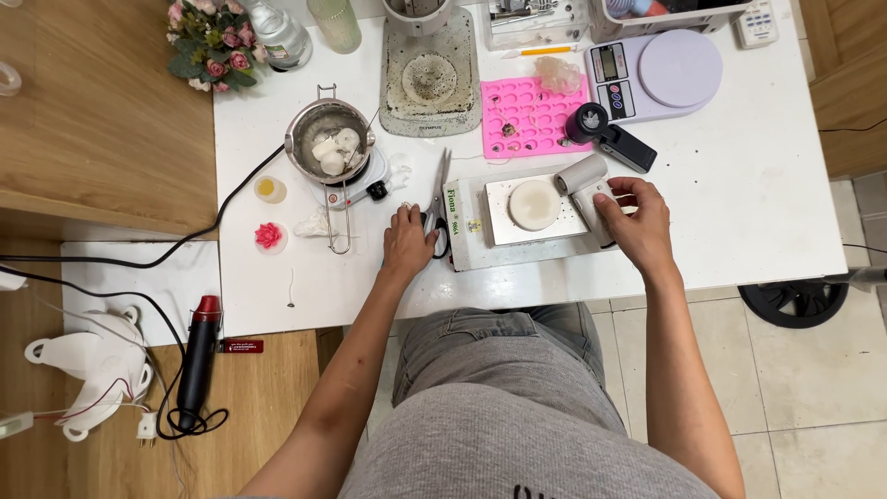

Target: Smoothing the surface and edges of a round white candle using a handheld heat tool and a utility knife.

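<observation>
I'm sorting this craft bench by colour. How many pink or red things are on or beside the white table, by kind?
Pink silicone mould: 1
Red flower shape: 1
Pink rose bouquet: 1
Red-tipped heat gun: 1
Small red box: 1
Total: 5

- Two hands: left hand (407, 242) at centre, right hand (637, 222) right of centre.
- One pair of scissors (438, 205), centre.
- One white disc (534, 204), centre.
- One pink mould (528, 115), upper centre.
- One metal pot (325, 132), upper left.
- One kitchen scale (656, 74), upper right.
- One heat gun (199, 360), lower left.
</observation>
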